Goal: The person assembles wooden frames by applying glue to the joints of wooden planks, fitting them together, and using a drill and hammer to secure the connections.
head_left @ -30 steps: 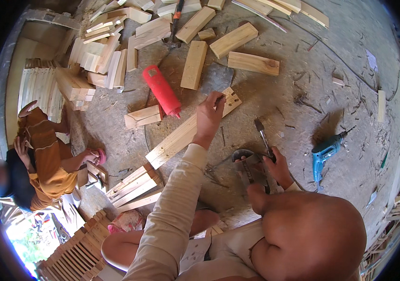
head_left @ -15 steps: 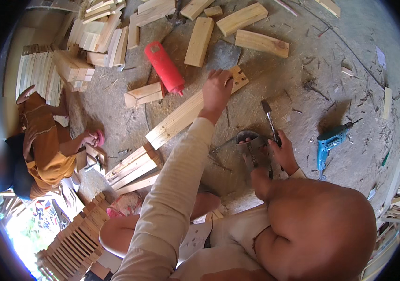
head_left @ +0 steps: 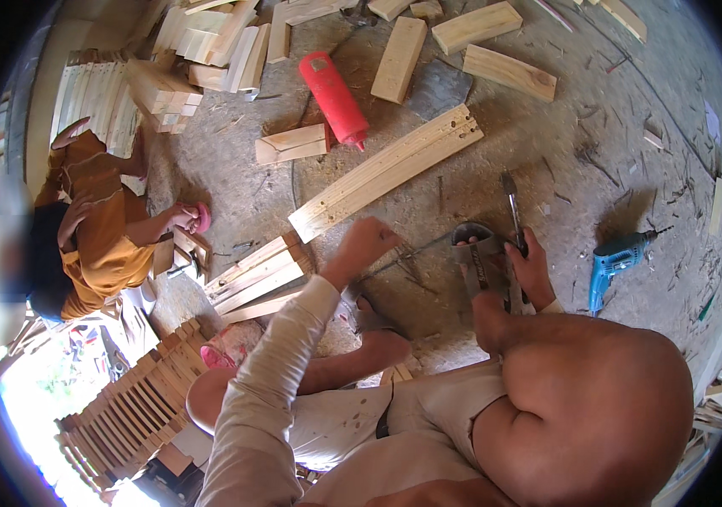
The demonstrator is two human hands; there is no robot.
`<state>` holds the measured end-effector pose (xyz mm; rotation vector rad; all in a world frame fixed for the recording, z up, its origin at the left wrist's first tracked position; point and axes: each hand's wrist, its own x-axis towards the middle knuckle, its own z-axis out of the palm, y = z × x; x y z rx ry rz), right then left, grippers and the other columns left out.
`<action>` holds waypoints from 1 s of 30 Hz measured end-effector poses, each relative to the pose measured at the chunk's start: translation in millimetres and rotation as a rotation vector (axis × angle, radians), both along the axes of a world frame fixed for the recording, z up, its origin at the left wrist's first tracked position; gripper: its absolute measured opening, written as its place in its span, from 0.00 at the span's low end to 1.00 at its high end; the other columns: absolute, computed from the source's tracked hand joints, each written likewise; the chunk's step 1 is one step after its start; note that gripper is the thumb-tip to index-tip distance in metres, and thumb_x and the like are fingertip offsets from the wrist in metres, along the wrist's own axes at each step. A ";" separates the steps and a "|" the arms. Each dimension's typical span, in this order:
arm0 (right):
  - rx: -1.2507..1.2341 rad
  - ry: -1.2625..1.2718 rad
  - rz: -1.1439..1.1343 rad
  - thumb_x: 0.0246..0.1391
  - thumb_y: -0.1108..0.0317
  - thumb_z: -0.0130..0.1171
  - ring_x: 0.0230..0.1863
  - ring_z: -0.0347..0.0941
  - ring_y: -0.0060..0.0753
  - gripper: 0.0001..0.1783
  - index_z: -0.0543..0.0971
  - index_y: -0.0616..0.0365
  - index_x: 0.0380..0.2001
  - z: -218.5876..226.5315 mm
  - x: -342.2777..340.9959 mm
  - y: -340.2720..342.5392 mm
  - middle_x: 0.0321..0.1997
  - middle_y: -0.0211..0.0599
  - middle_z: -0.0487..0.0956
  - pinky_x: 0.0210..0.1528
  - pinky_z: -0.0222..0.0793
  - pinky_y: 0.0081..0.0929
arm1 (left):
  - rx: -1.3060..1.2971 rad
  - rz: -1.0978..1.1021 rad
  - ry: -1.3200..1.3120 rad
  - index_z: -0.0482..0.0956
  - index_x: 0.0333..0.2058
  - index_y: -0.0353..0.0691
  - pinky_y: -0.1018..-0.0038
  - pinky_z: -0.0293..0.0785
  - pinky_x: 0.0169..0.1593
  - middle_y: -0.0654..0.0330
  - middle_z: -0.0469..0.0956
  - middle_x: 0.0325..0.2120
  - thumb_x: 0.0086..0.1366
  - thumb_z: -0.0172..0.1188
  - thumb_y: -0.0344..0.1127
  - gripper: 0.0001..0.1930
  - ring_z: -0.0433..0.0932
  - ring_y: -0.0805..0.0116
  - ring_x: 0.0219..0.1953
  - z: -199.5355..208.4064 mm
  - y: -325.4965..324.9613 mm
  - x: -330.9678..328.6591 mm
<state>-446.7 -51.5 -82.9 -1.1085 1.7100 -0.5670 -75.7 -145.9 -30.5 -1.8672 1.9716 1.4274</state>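
My right hand (head_left: 533, 269) is wrapped round the dark handle of a chisel (head_left: 514, 203), whose flat blade points away from me, beside my sandalled right foot. In front of my left knee, my left hand (head_left: 366, 247) hangs in the air with its fingers curled in. Whether anything small is in those fingers is hidden. Beyond it lies a long pale wooden board (head_left: 386, 173), slanting on the floor, with several dark holes at its far right end. Neither hand touches the board.
A red bottle (head_left: 333, 99) lies behind the board, near several wooden blocks (head_left: 399, 59). A teal power drill (head_left: 619, 264) rests at right. Another person in orange (head_left: 103, 220) crouches at left. Slatted wooden pieces (head_left: 141, 406) stand at lower left.
My left hand has drawn back from the board's holed end toward my body, leaving the board uncovered. The right hand still grips the chisel. The whole view has shifted slightly.
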 end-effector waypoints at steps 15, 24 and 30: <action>-0.025 0.068 0.045 0.59 0.63 0.65 0.39 0.82 0.53 0.27 0.73 0.67 0.57 3.8 9.6 -0.3 0.38 0.57 0.83 0.43 0.74 0.43 | -0.109 0.690 -0.218 0.86 0.28 0.33 0.58 0.80 0.39 0.41 0.83 0.27 0.54 0.69 0.49 0.20 0.84 0.45 0.33 -72.8 77.3 -26.9; -0.156 0.157 0.070 0.59 0.62 0.65 0.47 0.80 0.63 0.31 0.71 0.70 0.60 -10.9 8.5 8.4 0.44 0.66 0.81 0.49 0.73 0.46 | -0.211 0.742 0.015 0.84 0.33 0.30 0.65 0.78 0.38 0.49 0.84 0.26 0.55 0.68 0.36 0.13 0.84 0.58 0.30 -38.8 69.1 -22.3; 0.025 0.060 0.039 0.59 0.62 0.65 0.48 0.80 0.64 0.31 0.71 0.70 0.60 1.4 9.5 3.3 0.44 0.67 0.81 0.49 0.73 0.46 | -0.065 0.584 0.160 0.82 0.35 0.33 0.70 0.77 0.39 0.56 0.83 0.26 0.59 0.62 0.32 0.09 0.82 0.69 0.31 -26.8 54.7 -2.2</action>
